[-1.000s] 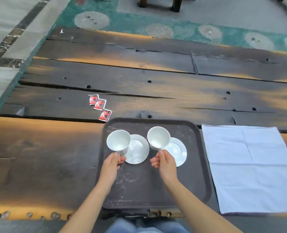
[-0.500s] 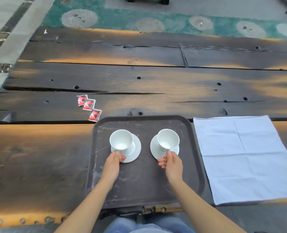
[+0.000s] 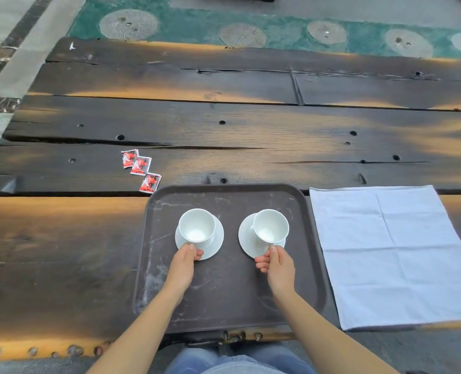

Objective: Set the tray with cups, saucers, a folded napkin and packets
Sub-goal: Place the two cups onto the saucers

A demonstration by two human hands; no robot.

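Observation:
A dark brown tray point(image 3: 229, 300) lies at the table's near edge. Two white saucers sit side by side on its far half, the left saucer point(image 3: 216, 242) and the right saucer point(image 3: 245, 238). A white cup stands upright on each: the left cup point(image 3: 197, 225) and the right cup point(image 3: 270, 225). My left hand point(image 3: 183, 265) pinches the left cup at its near side, where the handle is hidden. My right hand point(image 3: 278, 268) pinches the right cup the same way. A white napkin point(image 3: 391, 252) lies spread flat right of the tray. Three red packets point(image 3: 140, 170) lie beyond the tray's far left corner.
The table point(image 3: 62, 252) is of dark, worn planks with cracks and holes, and its near edge has metal studs. Past its far edge is a green patterned floor point(image 3: 278, 31). My knees in blue jeans show below the tray.
Both cups were held tilted beside their saucers; they now stand upright on the saucers, still in my fingers. The view has shifted a little.

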